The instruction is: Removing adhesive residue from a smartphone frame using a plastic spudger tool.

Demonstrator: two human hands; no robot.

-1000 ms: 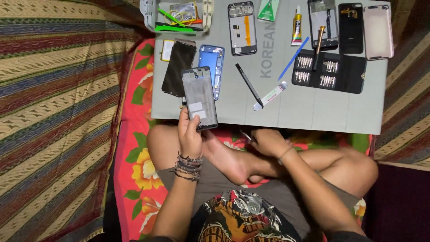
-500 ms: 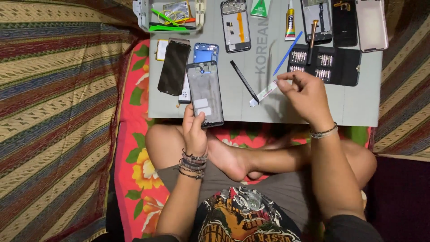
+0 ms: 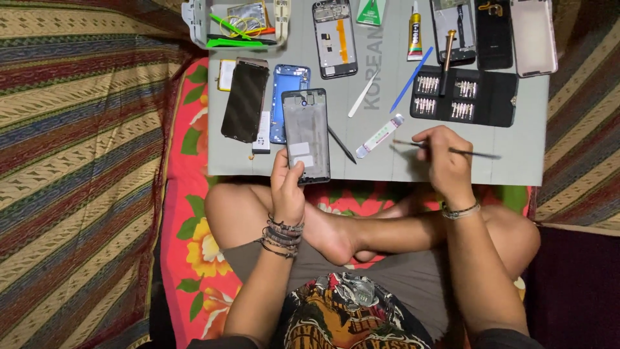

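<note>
Gripping the stripped grey phone frame [image 3: 305,136] in your left hand [image 3: 287,187] at the tabletop [image 3: 387,165] lower centre, your right hand [image 3: 445,161] pinches thin tweezers [image 3: 452,150]; judged mid-disassembly, parts lie spread above, reassembly remaining.

From my remote feed, a flat grey work board [image 3: 516,155] carries a black screen panel [image 3: 245,100], blue phone frame [image 3: 289,87], black screwdriver-bit case [image 3: 491,97], white glue tube [image 3: 414,29] and blue plastic pry stick [image 3: 411,79].

Grey work board [image 3: 516,161] sits on a red floral mat [image 3: 187,239]. Striped woven cloth [image 3: 77,161] covers the floor left and right. Dim light, dark corner bottom right.
</note>
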